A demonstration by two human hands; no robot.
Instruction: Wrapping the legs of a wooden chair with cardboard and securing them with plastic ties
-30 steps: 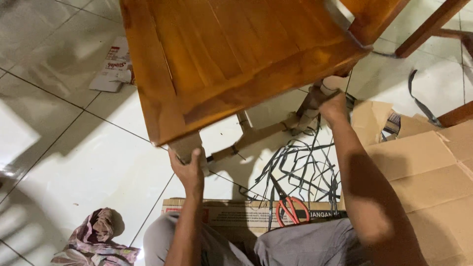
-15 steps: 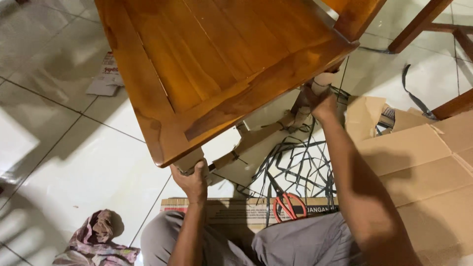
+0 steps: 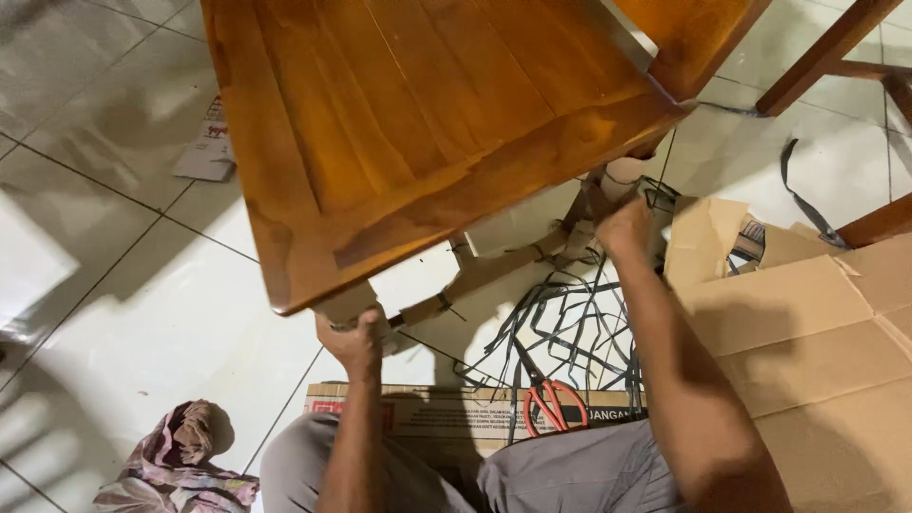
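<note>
Wooden chair: left hand closed around one cardboard-wrapped leg, right hand closed around another (red-handled scissors lying near on the floor).

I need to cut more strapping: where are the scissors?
The red-handled scissors lie on the flattened cardboard box before the knees, between the forearms, at the black straps' near edge.

Above your hands, the chair seat is glossy orange-brown wood; its legs are wrapped in tan cardboard. Between your arms lie red-handled scissors among dark grey straps. Beside your left arm sits a pink-and-white patterned cloth
</note>
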